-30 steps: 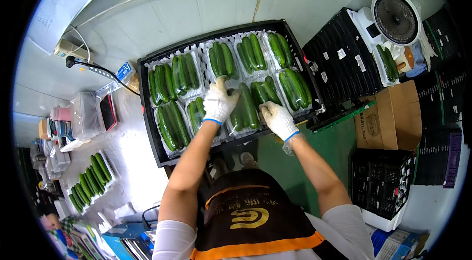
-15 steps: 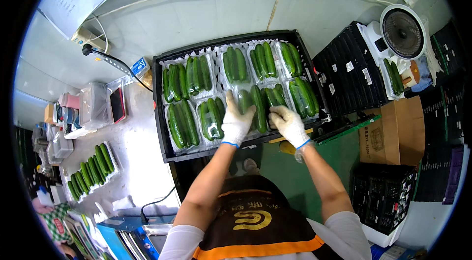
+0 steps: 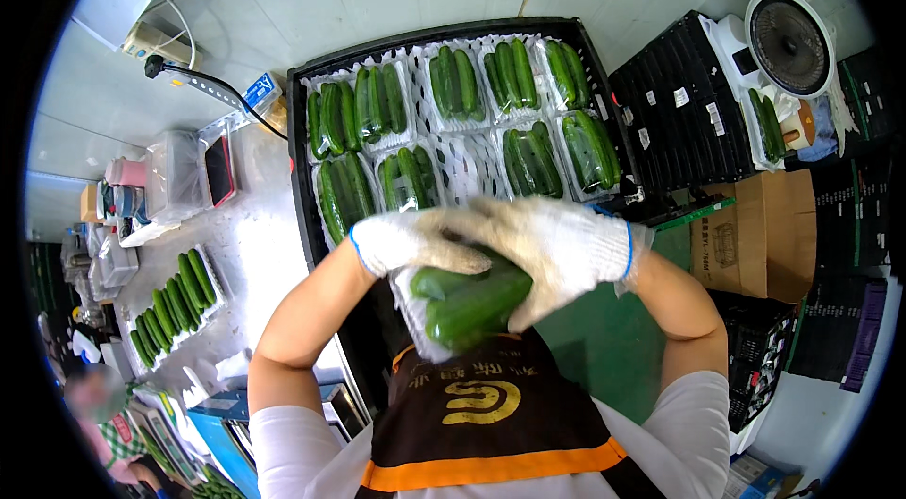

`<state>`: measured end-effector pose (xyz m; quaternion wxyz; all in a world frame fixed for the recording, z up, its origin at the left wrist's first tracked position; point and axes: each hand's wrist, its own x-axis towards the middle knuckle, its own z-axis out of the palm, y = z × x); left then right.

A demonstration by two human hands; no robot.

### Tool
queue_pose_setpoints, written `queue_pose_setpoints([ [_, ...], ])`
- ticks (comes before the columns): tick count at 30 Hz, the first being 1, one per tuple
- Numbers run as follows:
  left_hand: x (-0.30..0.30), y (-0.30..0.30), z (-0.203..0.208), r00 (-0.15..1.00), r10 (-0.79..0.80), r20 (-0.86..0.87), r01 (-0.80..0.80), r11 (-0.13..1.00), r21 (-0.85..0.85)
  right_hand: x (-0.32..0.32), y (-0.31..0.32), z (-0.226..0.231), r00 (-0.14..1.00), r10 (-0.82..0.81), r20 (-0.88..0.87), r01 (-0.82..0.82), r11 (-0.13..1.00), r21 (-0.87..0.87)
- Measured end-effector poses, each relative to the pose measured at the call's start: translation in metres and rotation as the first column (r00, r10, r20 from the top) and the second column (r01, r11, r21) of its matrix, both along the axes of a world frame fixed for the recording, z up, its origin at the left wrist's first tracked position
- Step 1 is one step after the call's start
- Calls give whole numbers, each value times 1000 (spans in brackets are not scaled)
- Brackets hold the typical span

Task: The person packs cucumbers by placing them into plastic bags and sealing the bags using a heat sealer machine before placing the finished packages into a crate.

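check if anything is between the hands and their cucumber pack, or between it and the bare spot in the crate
Nothing visible separates the left hand and right hand from the cucumber pack; both touch it. From above, the hands lie between it and the bare spot in the crate, hiding part of its near side.

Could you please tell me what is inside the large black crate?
The crate holds wrapped green vegetables on white perforated liner; anything beneath the liner or behind the gloved hands is covered.
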<state>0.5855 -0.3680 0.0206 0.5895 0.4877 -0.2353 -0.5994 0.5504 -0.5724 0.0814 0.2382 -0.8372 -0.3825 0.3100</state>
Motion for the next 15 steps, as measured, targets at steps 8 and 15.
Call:
queue_pose_setpoints([
  [8,-41,31,-43,450,469,-760,-678,733,51,-28,-38,-64,487,-169,-857,712,645,277],
  [15,-11,20,-54,400,913,74,-913,404,-51,8,-8,-119,85,-353,-932,996,51,71],
])
